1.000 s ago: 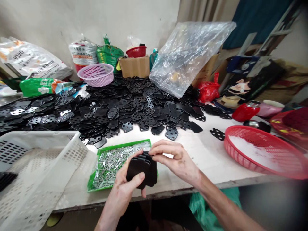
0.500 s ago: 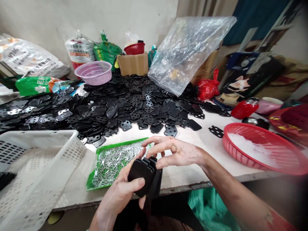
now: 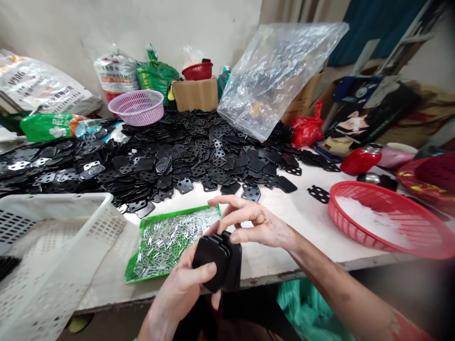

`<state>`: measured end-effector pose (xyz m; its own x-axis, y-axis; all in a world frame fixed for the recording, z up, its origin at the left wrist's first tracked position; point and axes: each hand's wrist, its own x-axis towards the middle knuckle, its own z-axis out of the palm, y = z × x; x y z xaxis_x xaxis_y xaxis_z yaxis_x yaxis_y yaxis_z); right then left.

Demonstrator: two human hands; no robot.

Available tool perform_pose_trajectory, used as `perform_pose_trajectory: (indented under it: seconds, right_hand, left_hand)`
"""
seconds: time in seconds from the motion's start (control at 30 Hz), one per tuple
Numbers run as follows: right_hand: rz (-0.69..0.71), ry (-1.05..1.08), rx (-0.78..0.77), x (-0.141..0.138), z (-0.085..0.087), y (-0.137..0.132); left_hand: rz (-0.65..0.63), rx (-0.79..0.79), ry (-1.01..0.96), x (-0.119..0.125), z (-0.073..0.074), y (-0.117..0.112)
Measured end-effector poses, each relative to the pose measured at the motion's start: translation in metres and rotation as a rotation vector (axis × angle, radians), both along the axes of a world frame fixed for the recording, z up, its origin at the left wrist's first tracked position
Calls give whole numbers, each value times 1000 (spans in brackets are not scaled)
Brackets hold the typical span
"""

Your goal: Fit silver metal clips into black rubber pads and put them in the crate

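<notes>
My left hand (image 3: pixel 181 289) is wrapped around a small stack of flat black plates (image 3: pixel 212 261) with rounded corners and small tabs on the top edge. Its thumb presses on the front plate. The plates are held upright and slightly fanned, above the table's front edge. My right hand (image 3: pixel 254 222) reaches in from the right, its thumb and a fingertip pinching the tabbed top edge while the index finger stretches out to the left. Behind my left hand lies a green tray (image 3: pixel 132 270) filled with small silver metal pins (image 3: pixel 170 241).
A wide heap of black plates (image 3: pixel 192 156) covers the back of the table. To the left stands a white perforated basket (image 3: pixel 103 218). On the right are a red basket (image 3: pixel 355 232) with white material inside and a loose black plate (image 3: pixel 319 193). A clear plastic bag (image 3: pixel 277 76) leans behind.
Both hands and the held plates have shifted slightly to the right in view. My right fingers remain at the top edge of the plates.
</notes>
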<state>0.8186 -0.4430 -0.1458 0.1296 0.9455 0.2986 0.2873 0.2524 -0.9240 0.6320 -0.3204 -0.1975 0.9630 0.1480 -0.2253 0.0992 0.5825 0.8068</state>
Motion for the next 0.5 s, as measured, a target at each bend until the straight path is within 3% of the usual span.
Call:
perform_pose_trajectory:
  seconds: [0.1, 0.23, 0.33, 0.43, 0.5]
  right_hand:
    - [-61, 125, 49, 7, -8, -6]
    - [-182, 337, 69, 33, -29, -19]
    - [-218, 330, -145, 55, -46, -31]
    - [-183, 148, -408, 66, -58, -38]
    - [-181, 7, -472, 69, -63, -40]
  left_hand:
    - [78, -16, 7, 0, 0, -1]
    - [246, 5, 86, -3, 11, 2]
    - [407, 37, 98, -8, 18, 9]
    - [534, 60, 77, -13, 19, 19]
    - [594, 85, 63, -17, 19, 26]
